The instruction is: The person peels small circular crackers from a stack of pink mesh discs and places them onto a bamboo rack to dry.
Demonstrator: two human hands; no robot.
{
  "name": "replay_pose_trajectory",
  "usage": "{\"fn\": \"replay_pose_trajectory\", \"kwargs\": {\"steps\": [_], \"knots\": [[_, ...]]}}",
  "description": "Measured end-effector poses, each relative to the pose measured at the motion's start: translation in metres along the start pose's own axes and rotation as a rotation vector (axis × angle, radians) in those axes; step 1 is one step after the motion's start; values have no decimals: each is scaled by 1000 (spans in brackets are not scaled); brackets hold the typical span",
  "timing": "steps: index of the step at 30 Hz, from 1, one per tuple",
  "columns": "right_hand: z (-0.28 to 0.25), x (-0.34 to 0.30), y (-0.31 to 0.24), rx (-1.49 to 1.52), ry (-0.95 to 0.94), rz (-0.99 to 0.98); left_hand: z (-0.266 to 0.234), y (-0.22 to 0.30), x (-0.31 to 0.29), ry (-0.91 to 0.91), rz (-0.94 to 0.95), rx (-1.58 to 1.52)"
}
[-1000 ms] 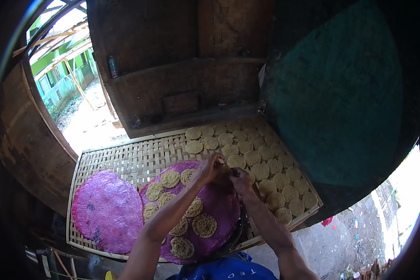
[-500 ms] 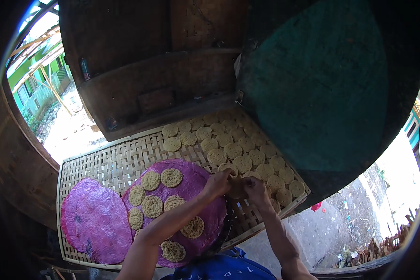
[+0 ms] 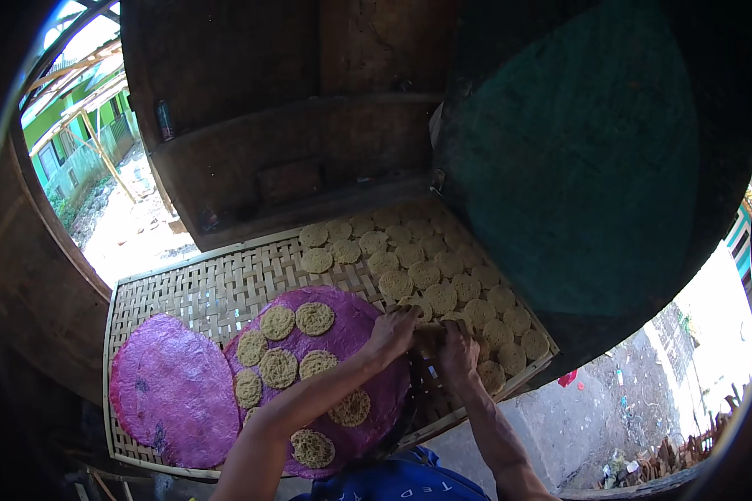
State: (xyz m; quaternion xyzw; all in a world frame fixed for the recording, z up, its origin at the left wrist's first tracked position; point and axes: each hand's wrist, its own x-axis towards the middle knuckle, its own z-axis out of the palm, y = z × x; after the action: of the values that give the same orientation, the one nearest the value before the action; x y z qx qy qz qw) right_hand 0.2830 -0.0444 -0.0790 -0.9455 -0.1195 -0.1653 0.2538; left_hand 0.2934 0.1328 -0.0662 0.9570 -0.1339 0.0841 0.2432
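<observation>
Over the right part of a woven bamboo tray (image 3: 188, 284), a thin tan disc (image 3: 429, 336) is pinched between my two hands. My left hand (image 3: 393, 331) has its fingers closed at the disc's left side. At the right side my right hand (image 3: 457, 355) is closed on it too. Similar flat, round tan discs (image 3: 440, 298) lie in rows on the tray, just beyond both hands. Below my left forearm is a round magenta sheet (image 3: 376, 401) bearing several more discs (image 3: 313, 318), some partly covered by the arm.
Another magenta sheet (image 3: 171, 392) lies at the tray's left end. Dark wooden panels (image 3: 284, 179) rise behind the tray, with a can (image 3: 165, 120) on a ledge. A large dark green surface (image 3: 576, 167) stands at the back right. Concrete ground (image 3: 560, 430) shows beyond the tray's right edge.
The disc between my hands has gone from hanging down to lying flatter, near the rows. Both hands have lowered slightly toward the tray. The whole view has shifted a little.
</observation>
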Motion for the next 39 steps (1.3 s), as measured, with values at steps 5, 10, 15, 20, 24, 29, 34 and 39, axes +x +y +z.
{"fn": "replay_pose_trajectory", "kwargs": {"steps": [5, 10, 15, 20, 24, 29, 34, 39], "knots": [[-20, -1, -28, 30, 113, -30, -74, -16, -39, 92, -5, -96], [4, 5, -88, 324, 46, -395, -127, -86, -99, 162, -61, 94], [61, 29, -151, 291, -186, -768, -131, -115, -121, 82, -69, 22], [88, 52, -164, 62, -256, -833, -114, -127, -117, 225, -2, 115], [95, 53, -166, -169, -229, -971, -113, -134, -115, 221, 40, 142], [85, 68, -158, 296, -305, -568, -122, -125, -106, 192, 34, 82], [81, 78, -153, 539, -508, -264, -107, -143, -83, 232, -156, 22], [94, 69, -149, 675, -316, -351, -83, -166, -57, 292, -106, -229]]}}
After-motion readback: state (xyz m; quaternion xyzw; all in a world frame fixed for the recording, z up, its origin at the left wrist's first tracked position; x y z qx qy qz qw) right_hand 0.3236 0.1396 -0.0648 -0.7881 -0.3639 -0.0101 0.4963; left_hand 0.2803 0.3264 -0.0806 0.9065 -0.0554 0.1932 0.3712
